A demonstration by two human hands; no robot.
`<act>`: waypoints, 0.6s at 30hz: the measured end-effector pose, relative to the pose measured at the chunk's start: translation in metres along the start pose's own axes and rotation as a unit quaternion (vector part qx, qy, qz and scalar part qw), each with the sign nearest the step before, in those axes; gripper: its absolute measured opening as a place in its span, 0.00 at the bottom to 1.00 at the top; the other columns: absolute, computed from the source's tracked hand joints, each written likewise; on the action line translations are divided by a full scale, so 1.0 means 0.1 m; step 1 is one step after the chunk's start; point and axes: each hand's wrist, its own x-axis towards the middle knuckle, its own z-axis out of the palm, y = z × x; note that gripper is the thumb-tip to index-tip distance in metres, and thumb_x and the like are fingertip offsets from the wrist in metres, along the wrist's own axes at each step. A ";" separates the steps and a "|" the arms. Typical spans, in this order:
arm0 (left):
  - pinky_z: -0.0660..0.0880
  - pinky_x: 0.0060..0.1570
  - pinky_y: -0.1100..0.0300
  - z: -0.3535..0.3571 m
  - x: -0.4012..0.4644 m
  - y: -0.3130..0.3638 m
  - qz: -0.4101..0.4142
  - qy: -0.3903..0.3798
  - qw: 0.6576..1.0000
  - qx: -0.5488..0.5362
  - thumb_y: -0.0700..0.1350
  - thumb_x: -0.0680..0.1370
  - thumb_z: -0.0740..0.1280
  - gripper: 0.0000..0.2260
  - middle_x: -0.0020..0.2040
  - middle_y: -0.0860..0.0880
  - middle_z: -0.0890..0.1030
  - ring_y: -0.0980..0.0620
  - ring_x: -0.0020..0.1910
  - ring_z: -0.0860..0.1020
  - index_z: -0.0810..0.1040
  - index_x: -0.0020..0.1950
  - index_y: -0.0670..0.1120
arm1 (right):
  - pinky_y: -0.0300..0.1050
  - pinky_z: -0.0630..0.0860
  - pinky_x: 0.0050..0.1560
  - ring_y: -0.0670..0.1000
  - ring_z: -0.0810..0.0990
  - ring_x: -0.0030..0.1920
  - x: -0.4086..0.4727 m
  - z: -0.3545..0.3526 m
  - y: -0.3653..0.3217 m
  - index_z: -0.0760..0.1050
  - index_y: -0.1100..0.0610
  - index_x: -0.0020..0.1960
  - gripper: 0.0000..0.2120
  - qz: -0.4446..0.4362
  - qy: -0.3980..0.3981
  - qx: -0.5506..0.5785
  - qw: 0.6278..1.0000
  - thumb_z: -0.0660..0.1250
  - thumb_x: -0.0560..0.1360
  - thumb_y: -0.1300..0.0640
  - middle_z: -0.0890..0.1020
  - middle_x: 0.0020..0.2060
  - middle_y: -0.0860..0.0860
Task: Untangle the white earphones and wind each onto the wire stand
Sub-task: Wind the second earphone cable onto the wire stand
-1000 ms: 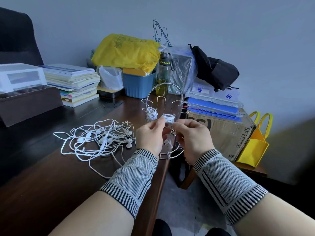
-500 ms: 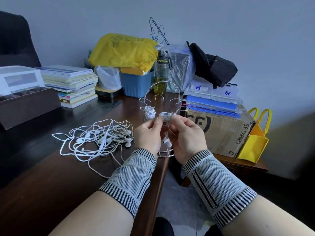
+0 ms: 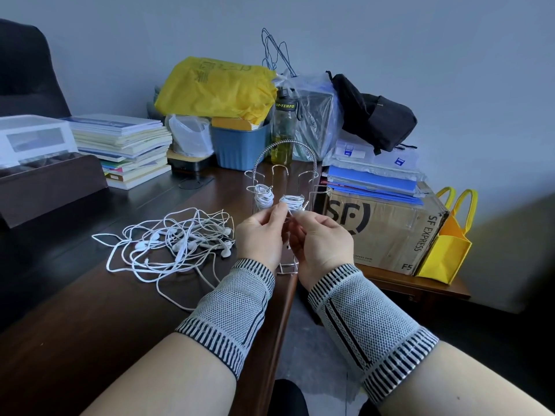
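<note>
Both hands, left hand [image 3: 260, 235] and right hand [image 3: 322, 240], seem to pinch one earphone cord [image 3: 290, 217] just below its coil on the wire stand [image 3: 283, 163] (tangled earphones [image 3: 177, 240] wait left on the bench [image 3: 75, 310]).

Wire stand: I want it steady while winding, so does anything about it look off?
The wire stand sits at the table edge, its base near the lip under both hands; otherwise upright, nothing damaged.

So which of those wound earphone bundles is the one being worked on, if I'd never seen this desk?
Find the wire stand at the dark desk's near edge. Two white coils hang on it side by side. It is the right coil, just above the left hand and right hand, whose fingertips pinch its cord; the left coil hangs untouched.
</note>
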 end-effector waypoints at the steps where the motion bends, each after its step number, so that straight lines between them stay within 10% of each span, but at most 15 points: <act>1: 0.82 0.50 0.49 -0.01 0.00 0.00 0.001 0.000 1.000 0.004 0.50 0.76 0.72 0.06 0.39 0.49 0.86 0.50 0.41 0.84 0.85 0.45 0.49 | 0.38 0.74 0.29 0.48 0.78 0.30 -0.01 0.00 0.01 0.78 0.60 0.40 0.05 -0.002 -0.002 -0.008 1.000 0.70 0.73 0.66 0.81 0.33 0.55; 18: 0.81 0.52 0.51 -0.01 -0.01 -0.03 0.003 0.008 1.000 0.002 0.51 0.76 0.72 0.05 0.40 0.51 0.86 0.50 0.45 0.85 0.84 0.41 0.52 | 0.35 0.75 0.24 0.45 0.77 0.23 0.04 0.00 -0.16 0.76 0.63 0.40 0.04 0.149 -0.047 -0.024 0.987 0.69 0.74 0.66 0.79 0.24 0.53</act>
